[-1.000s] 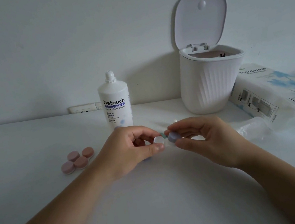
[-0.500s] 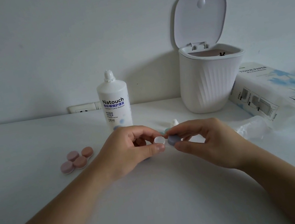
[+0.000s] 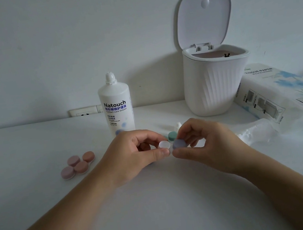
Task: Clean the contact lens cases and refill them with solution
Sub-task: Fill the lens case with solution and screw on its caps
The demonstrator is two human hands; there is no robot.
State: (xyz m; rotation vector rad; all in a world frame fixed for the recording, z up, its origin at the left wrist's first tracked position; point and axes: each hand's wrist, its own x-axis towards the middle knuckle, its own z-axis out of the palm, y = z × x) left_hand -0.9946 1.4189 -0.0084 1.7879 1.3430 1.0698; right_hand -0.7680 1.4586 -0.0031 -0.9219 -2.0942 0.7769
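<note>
Just above the white table, my left hand (image 3: 133, 155) pinches a small white lens case (image 3: 164, 144) by its open well. My right hand (image 3: 203, 142) pinches the purple cap (image 3: 179, 143) on the case's other well. Behind my fingers lies another case with a green cap (image 3: 172, 136), partly hidden. Two closed cases with pink and orange caps (image 3: 77, 165) lie side by side at the left. The white solution bottle (image 3: 116, 104) stands upright behind my left hand, its cap on.
A white ribbed bin (image 3: 215, 84) with its lid up stands at the back right. A tissue paper pack (image 3: 283, 92) lies at the right edge, with crumpled clear wrapping (image 3: 259, 131) in front of it. A wall socket (image 3: 84, 111) sits behind the table.
My hands have stayed together at the same spot. The fingers of my right hand have shifted slightly on the purple cap.
</note>
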